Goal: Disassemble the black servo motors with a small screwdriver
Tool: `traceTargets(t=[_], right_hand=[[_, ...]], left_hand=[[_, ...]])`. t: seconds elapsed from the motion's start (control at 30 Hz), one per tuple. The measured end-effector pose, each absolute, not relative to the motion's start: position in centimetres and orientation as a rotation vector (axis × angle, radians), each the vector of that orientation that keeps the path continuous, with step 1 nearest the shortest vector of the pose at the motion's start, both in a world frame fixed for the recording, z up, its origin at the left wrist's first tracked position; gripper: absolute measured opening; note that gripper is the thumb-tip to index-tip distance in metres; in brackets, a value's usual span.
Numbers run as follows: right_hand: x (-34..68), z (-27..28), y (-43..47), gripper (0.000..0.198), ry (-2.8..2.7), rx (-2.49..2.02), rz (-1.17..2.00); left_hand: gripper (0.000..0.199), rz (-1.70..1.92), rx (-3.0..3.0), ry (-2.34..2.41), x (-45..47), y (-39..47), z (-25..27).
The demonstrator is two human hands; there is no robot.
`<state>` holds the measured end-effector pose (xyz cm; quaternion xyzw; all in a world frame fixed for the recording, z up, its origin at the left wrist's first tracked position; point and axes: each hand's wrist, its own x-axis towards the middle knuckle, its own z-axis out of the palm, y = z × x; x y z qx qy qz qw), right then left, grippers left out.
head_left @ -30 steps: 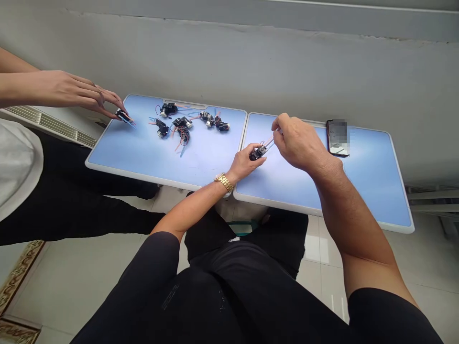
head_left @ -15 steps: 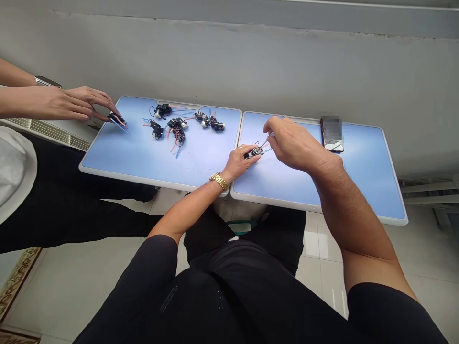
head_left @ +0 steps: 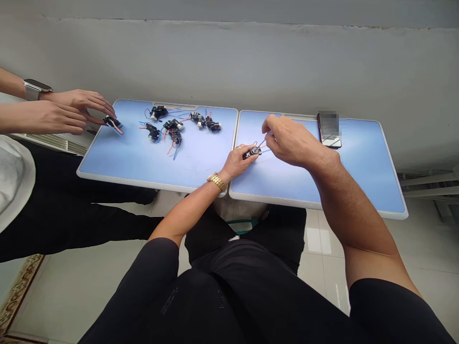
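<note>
Device (head_left: 252, 152) sits pinched in the left hand (head_left: 235, 163); right hand (head_left: 289, 141), fingers curled in, grips a thin tool (head_left: 262, 143) over it.

Person's left hand (head_left: 235, 162), gold metal watch (head_left: 217, 182) at wrist, grips small black, round-faced unit (head_left: 254, 152) over two abutting blue-topped, white-rimmed desks (head_left: 283, 185). Right hand (head_left: 287, 139), at unit's 2 o'clock, holds thin dark-shafted tool (head_left: 262, 143), tip at round face; rest of tool hidden in hand. Dark smartphone (head_left: 328, 133) lies well apart, between 2 and 3 o'clock. Several black units with pink and blue leads (head_left: 173, 125) lie grouped between 9 and 10 o'clock. Farther that way, co-worker's hands (head_left: 60, 116), one wrist wearing silver smartwatch (head_left: 38, 86), at another black unit (head_left: 113, 123).
</note>
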<state>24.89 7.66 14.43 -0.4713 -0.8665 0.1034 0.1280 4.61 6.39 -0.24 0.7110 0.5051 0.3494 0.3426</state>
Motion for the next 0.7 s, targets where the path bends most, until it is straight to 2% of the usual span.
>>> traceTargets(t=[0.13, 0.33, 0.57, 0.7], right_hand=[[24.48, 14.36, 7.75, 0.027, -2.507, -1.479, 0.246], [24.83, 14.35, 7.83, 0.031, -2.523, -1.353, 0.292], [24.42, 14.51, 7.79, 0.027, -2.503, -1.465, 0.256], [24.72, 14.50, 7.76, 0.028, -2.531, -1.378, 0.267]], left_hand=[[0.037, 0.917, 1.847, 1.303, 4.56, 6.42, -0.36], [0.035, 0.924, 1.841, 1.307, 4.59, 6.48, -0.50], [0.035, 0.941, 1.854, 1.289, 4.59, 6.41, -0.45], [0.035, 0.924, 1.847, 1.303, 4.61, 6.32, -0.31]])
